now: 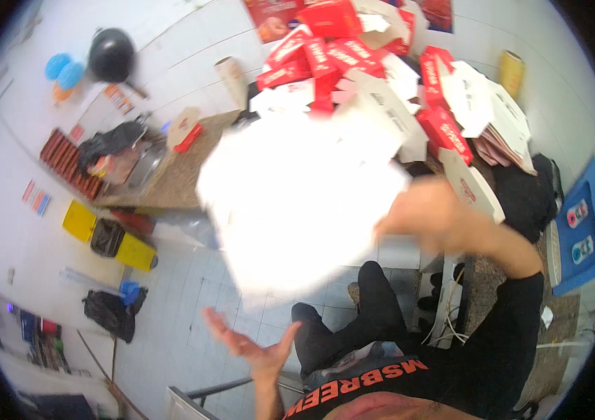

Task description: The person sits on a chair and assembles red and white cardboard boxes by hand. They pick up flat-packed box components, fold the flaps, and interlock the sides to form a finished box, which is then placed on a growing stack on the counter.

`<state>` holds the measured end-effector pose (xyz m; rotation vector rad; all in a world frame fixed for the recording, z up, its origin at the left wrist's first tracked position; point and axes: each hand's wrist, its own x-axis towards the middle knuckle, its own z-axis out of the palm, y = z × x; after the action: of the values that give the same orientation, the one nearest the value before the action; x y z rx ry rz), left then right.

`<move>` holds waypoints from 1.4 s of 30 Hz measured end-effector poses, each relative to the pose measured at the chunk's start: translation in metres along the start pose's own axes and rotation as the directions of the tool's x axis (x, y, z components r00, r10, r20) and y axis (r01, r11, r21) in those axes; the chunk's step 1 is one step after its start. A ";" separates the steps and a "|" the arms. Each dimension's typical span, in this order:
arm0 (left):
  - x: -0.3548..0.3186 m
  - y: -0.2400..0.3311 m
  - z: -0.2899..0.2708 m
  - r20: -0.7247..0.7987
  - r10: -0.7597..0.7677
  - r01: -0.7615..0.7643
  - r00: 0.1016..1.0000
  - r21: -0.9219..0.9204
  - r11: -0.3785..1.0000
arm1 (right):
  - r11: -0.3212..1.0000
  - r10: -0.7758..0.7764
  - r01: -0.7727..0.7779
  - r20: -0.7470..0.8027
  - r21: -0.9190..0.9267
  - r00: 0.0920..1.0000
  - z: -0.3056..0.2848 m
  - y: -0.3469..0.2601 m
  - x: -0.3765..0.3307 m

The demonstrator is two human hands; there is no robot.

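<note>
A large white flat cardboard sheet point(297, 203), blurred by motion, fills the middle of the view. My right hand point(416, 213) grips its right edge. My left hand point(252, 346) hangs below the sheet with its palm up and fingers spread, apart from the cardboard and holding nothing. Behind the sheet rises a heap of red and white folded cartons point(367, 63) on a stone counter point(171, 182).
On the counter's left end lie a dark cloth point(108, 140) and a metal tray point(140, 168). A yellow and black bin point(108, 238) lies on the tiled floor, with a black bag point(112, 311) nearer me. A blue crate point(581, 231) stands at right.
</note>
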<state>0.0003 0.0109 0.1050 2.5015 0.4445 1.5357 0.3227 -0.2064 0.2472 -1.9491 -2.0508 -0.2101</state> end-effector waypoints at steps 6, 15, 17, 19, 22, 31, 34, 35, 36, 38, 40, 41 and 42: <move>0.021 -0.022 -0.076 0.771 0.075 0.208 0.632 -0.262 0.942 | 0.632 -0.288 0.143 0.059 0.761 0.956 0.120 -0.074 0.033; -0.124 -0.041 -0.044 0.992 0.100 0.986 0.075 -0.089 0.142 | 0.475 -0.244 0.113 0.007 0.873 0.970 0.227 -0.107 -0.005; -0.124 -0.044 -0.045 0.995 0.088 0.997 -0.048 0.043 0.061 | 0.497 -0.206 0.101 0.005 0.862 0.979 0.227 -0.106 -0.008; -0.105 -0.049 -0.042 0.967 0.090 0.971 -0.237 0.240 -0.026 | 0.503 -0.189 0.100 -0.003 0.859 0.982 0.230 -0.104 -0.013; -0.073 -0.029 -0.042 0.944 0.012 0.943 -0.331 0.330 0.035 | 0.520 -0.150 0.002 0.089 0.854 0.985 0.220 -0.111 -0.010; -0.101 -0.007 -0.016 0.936 0.017 0.881 -0.350 0.336 -0.334 | 0.512 0.001 -0.460 0.535 0.725 0.845 0.225 -0.132 -0.012; -0.094 0.006 -0.018 0.934 -0.044 0.862 -0.354 0.308 -0.403 | 0.544 0.191 -0.460 0.430 0.702 0.882 0.239 -0.123 -0.016; -0.097 0.006 -0.017 0.946 -0.050 0.891 -0.319 0.281 -0.357 | 0.540 0.172 -0.420 0.393 0.729 0.903 0.230 -0.126 -0.013; -0.100 0.006 -0.016 0.958 -0.056 0.916 -0.282 0.252 -0.313 | 0.553 0.091 -0.383 0.404 0.740 0.910 0.230 -0.130 -0.013; -0.107 -0.001 -0.009 0.978 -0.036 0.973 -0.206 0.201 -0.114 | 0.569 -0.078 -0.306 0.421 0.763 0.904 0.230 -0.138 -0.012; -0.112 -0.002 -0.011 0.989 -0.072 0.986 -0.132 0.138 0.089 | 0.537 -0.168 -0.302 0.451 0.788 0.877 0.226 -0.140 -0.004; -0.105 0.000 -0.013 0.990 -0.116 0.975 -0.086 0.107 0.194 | 0.519 -0.174 -0.312 0.456 0.796 0.873 0.232 -0.136 -0.004; -0.092 0.002 -0.016 0.986 -0.161 0.951 -0.033 0.080 0.299 | 0.503 -0.185 -0.316 0.457 0.805 0.870 0.236 -0.132 -0.002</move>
<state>-0.0522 -0.0223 0.0357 1.5239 0.5564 -0.3102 0.1642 -0.1434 0.0371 -1.4289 -1.7111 1.2603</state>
